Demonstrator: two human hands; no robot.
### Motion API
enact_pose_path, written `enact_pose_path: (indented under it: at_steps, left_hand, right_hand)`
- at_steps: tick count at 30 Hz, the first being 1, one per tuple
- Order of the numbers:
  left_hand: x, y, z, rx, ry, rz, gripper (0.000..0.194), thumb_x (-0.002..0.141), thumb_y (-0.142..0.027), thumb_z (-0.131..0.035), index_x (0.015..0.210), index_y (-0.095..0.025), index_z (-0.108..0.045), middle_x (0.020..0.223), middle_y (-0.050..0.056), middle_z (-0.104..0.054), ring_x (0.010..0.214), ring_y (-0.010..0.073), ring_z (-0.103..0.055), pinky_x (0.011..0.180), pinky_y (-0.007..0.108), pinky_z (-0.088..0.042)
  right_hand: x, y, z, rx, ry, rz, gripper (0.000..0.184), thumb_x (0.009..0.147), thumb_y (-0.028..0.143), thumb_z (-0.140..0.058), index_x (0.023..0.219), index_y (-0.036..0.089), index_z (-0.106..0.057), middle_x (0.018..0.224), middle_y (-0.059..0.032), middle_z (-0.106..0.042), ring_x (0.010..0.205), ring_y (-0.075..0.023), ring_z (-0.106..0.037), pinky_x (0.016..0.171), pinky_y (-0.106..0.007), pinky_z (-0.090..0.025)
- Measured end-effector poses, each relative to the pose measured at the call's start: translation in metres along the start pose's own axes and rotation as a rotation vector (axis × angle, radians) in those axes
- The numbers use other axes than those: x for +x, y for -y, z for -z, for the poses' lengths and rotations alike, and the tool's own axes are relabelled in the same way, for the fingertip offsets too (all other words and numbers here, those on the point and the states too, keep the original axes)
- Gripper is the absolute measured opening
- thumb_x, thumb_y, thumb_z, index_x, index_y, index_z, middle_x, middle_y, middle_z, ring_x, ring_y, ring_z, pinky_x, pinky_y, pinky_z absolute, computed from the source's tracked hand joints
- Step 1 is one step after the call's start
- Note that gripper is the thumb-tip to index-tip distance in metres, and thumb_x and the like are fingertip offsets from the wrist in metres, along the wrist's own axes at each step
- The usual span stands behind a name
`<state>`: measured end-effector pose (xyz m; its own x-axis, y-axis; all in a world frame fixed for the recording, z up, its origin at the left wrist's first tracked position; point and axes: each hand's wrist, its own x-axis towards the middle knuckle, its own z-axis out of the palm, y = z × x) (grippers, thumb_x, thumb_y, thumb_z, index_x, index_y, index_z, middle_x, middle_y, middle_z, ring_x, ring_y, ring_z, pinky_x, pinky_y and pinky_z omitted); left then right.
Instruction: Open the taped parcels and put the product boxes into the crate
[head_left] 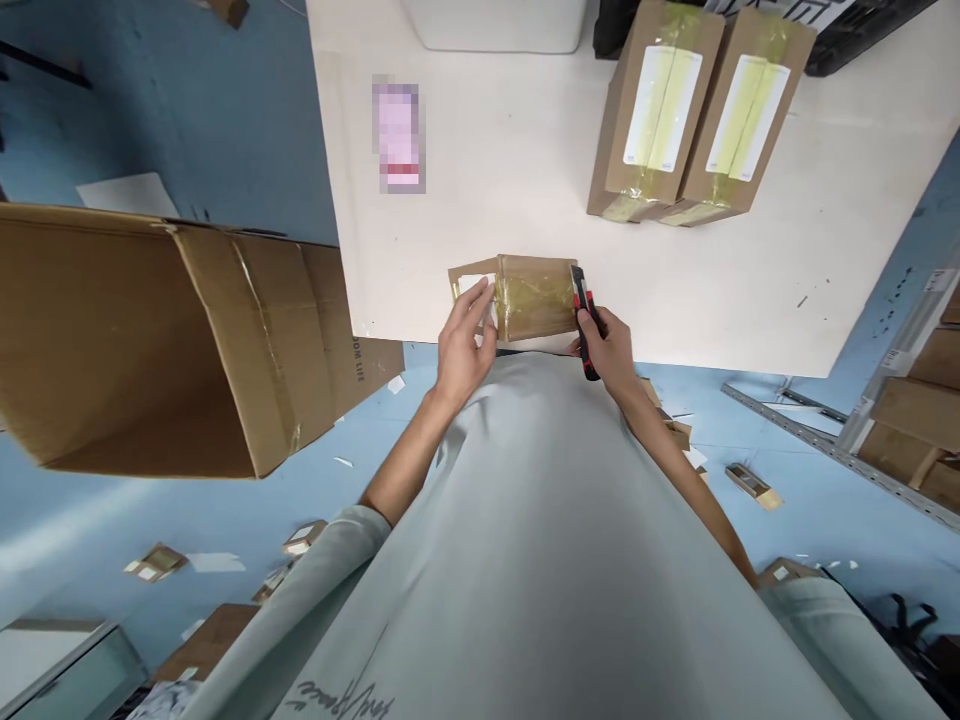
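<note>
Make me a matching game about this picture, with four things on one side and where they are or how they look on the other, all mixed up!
Things
1. Cutter
2. Small taped box
3. Big cardboard box
4. Two labelled boxes

Where or how
A. Side by side on the white table
B. Under the fingers of the left hand
C. Wide open, beside the table
D. Red and black, in the right hand

Right pairs: 1-D, 2-B, 3-C, 4-A
</note>
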<state>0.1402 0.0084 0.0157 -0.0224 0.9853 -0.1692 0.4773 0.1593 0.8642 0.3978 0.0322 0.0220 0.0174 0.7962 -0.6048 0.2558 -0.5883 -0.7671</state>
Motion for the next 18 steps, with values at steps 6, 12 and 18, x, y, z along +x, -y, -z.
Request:
enact_pose_path:
  at_steps: [6, 12, 18]
  left_hand:
    - [0.006, 0.02, -0.011, -0.219, 0.123, 0.017, 0.05, 0.114, -0.047, -0.061, 0.16, -0.029, -0.067, 0.161, 0.013, -0.067, 0.146, 0.0301, -0.069, 0.111, 0.045, -0.067]
    - [0.042, 0.024, -0.009, -0.271, 0.152, 0.091, 0.033, 0.111, -0.046, -0.07, 0.136, -0.026, -0.08, 0.139, 0.009, -0.079, 0.129, 0.0293, -0.076, 0.109, 0.046, -0.067]
    - [0.107, 0.027, -0.013, -0.282, 0.406, -0.053, 0.019, 0.093, -0.032, -0.093, 0.11, -0.027, -0.088, 0.115, 0.004, -0.084, 0.117, 0.0349, -0.079, 0.115, 0.061, -0.062]
  right_hand:
    - [-0.029, 0.035, 0.003, -0.263, -0.19, 0.05, 0.065, 0.109, 0.084, -0.047, 0.125, 0.026, -0.071, 0.089, -0.0018, -0.074, 0.078, -0.0241, -0.082, 0.072, -0.035, -0.065]
    - [-0.042, 0.033, 0.005, -0.665, -0.263, 0.026, 0.064, 0.117, 0.072, -0.034, 0.135, 0.025, -0.072, 0.087, -0.0062, -0.08, 0.085, -0.0321, -0.083, 0.083, -0.041, -0.062]
    - [-0.053, 0.034, -0.01, -0.973, -0.347, 0.02, 0.066, 0.121, 0.056, -0.022, 0.144, 0.016, -0.069, 0.122, -0.024, -0.083, 0.105, -0.0391, -0.082, 0.088, -0.045, -0.061]
